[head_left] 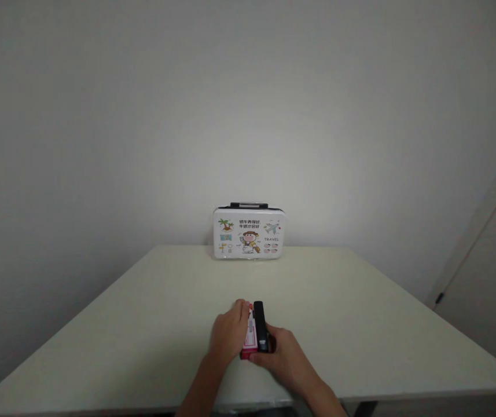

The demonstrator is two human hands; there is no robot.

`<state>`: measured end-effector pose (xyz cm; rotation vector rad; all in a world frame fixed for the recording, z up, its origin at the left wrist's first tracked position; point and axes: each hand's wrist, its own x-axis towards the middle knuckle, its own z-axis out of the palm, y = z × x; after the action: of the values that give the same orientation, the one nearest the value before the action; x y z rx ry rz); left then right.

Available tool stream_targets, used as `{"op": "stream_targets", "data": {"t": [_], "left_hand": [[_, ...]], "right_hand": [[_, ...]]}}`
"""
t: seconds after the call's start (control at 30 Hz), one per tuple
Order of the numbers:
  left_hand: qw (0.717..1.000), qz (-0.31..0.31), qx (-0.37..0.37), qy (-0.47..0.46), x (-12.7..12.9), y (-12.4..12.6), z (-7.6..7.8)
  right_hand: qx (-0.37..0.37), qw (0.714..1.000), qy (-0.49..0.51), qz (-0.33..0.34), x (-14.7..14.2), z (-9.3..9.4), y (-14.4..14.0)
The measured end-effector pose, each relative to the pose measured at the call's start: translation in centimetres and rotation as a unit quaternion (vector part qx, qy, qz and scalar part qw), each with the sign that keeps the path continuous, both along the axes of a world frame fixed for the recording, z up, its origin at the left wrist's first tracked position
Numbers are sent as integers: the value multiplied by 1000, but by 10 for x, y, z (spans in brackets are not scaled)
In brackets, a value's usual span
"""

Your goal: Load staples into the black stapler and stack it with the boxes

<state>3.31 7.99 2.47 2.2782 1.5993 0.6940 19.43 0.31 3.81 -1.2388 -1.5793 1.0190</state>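
Observation:
My left hand (229, 332) lies over the left side of a small red and white box (250, 340) on the pale table (143, 324), fingers curled on it. Against the box's right side stands a narrow black object (260, 332), and my right hand (285, 354) grips that object and the box's near end from the right. Both hands touch at the box. What the black object is cannot be told.
A small white case (248, 232) with cartoon travel pictures and a black handle stands upright at the table's far edge against the wall. A door (486, 278) is at the right. The table's front edge runs just below my wrists.

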Motion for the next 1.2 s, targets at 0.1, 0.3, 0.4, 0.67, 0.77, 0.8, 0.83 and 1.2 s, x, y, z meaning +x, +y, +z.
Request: {"op": "stream_targets", "data": {"t": [0.1, 0.3, 0.4, 0.67, 0.77, 0.8, 0.83, 1.2], "left_hand": [[1000, -3, 1, 12, 31, 0, -2], [1000, 22, -18, -2, 138, -7, 4], [999, 22, -32, -11, 187, -12, 9], [999, -6, -45, -15, 184, -7, 16], [999, -28, -19, -9, 130, -1, 18], [999, -38, 13, 5, 108, 1, 18], [999, -37, 28, 12, 86, 3, 17], [969, 48, 157, 186, -52, -10, -41]], "right_hand": [[-7, 1000, -21, -11, 29, 0, 0], [-52, 995, -78, 14, 132, 4, -7], [-85, 994, -63, 34, 174, 10, -12], [-97, 987, -126, 10, 211, 17, -20], [-58, 967, -230, -97, 217, 35, -21], [-24, 961, -245, -129, 211, 42, -20], [10, 957, -250, -146, 199, 48, -19], [70, 907, -412, -51, 4, -11, 18]]}}
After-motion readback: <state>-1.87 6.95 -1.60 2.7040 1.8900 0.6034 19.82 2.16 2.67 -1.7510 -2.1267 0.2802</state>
